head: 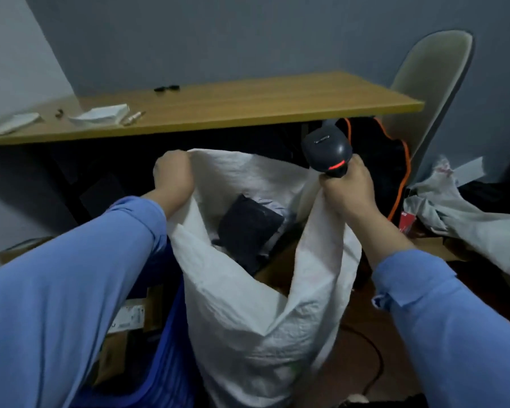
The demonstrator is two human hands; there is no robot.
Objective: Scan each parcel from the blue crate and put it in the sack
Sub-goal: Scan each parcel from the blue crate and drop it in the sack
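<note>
A white woven sack (248,319) stands open on the floor in the middle. My left hand (174,178) grips its rim at the upper left. My right hand (348,187) holds a black barcode scanner (327,151) and pinches the sack's right rim with it. Inside the sack lies a dark plastic parcel (248,228) on top of paler ones. The blue crate (165,363) sits at the lower left, partly hidden by my left sleeve, with cardboard parcels (127,319) in it.
A wooden table (248,104) runs across behind the sack, with papers and small items on it. A pale chair (430,83) stands at the right. A dark bag with orange trim (395,160) and crumpled grey packaging (460,213) lie on the floor at right.
</note>
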